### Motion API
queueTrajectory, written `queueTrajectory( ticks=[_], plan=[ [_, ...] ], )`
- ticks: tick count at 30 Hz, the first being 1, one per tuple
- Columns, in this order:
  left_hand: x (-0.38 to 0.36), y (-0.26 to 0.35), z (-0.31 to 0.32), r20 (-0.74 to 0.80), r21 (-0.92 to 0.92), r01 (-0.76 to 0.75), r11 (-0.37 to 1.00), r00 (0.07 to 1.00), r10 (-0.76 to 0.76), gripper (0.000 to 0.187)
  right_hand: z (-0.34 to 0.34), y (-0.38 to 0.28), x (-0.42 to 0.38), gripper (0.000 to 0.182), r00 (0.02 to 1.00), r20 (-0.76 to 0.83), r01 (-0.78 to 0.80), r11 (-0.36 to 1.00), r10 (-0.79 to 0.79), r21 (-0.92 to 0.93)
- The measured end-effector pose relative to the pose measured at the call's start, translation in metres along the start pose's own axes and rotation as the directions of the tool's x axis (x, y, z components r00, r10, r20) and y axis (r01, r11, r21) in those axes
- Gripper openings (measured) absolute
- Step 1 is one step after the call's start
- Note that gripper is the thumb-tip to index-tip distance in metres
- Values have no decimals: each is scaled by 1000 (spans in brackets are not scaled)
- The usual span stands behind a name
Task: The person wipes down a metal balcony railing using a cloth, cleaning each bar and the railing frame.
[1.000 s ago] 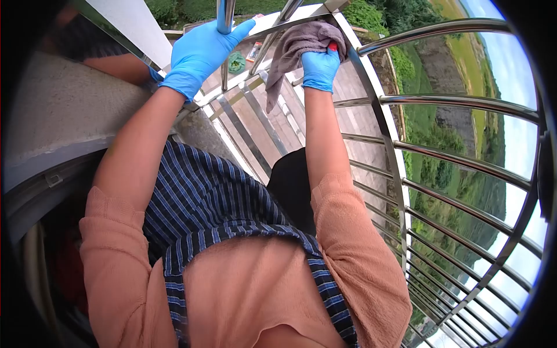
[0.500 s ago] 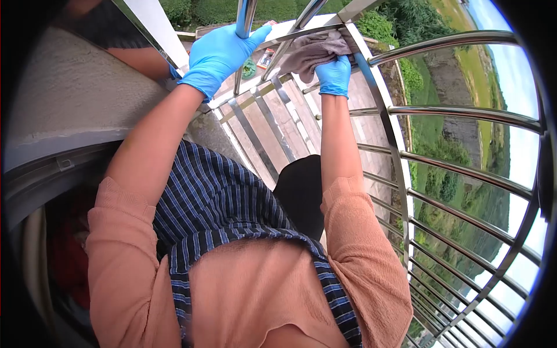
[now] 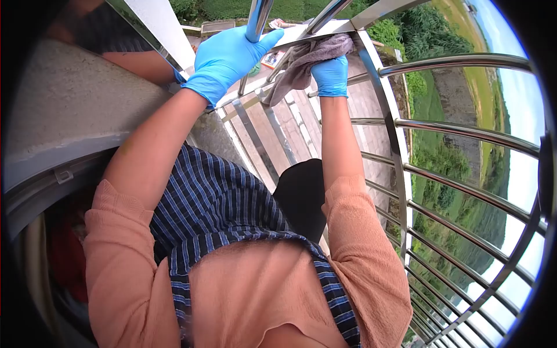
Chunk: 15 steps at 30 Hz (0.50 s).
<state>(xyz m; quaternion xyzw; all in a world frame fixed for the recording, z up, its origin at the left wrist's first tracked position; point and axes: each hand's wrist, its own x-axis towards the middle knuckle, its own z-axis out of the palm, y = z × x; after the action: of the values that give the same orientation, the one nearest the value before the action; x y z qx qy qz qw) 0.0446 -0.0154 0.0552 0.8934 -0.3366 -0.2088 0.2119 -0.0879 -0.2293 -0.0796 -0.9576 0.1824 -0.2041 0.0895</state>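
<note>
My left hand (image 3: 226, 62), in a blue glove, is wrapped round an upright metal bar (image 3: 259, 16) near the top of the view, its thumb stretched to the right. My right hand (image 3: 331, 76), gloved in the same blue, grips a greyish-purple cloth (image 3: 296, 65). The cloth is bunched against the metal frame (image 3: 342, 26) near its corner, and one end hangs down to the left. My right fingers are partly hidden by the cloth.
Curved metal bars (image 3: 476, 132) run down the right side, with greenery and sky beyond. A concrete ledge (image 3: 75, 93) lies at the left. Metal slats (image 3: 255, 136) cross below my hands. A small red-and-white packet (image 3: 271, 60) shows past the bars.
The cloth has shifted to the left along the frame, and its loose end now hangs lower. My left hand still holds the bar. The view has moved slightly.
</note>
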Motion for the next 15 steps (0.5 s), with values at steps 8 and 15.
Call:
queueTrajectory(
  ticks=[8, 15],
  plan=[
    [-1, 1, 2, -45, -3, -38, 999, 998, 37, 65, 51, 14, 15, 53, 989, -148, -1, 998, 11, 67],
    [-6, 1, 0, -43, -88, -62, 994, 997, 59, 63, 66, 31, 31, 33, 966, 110, -200, 407, 232, 891]
  ],
)
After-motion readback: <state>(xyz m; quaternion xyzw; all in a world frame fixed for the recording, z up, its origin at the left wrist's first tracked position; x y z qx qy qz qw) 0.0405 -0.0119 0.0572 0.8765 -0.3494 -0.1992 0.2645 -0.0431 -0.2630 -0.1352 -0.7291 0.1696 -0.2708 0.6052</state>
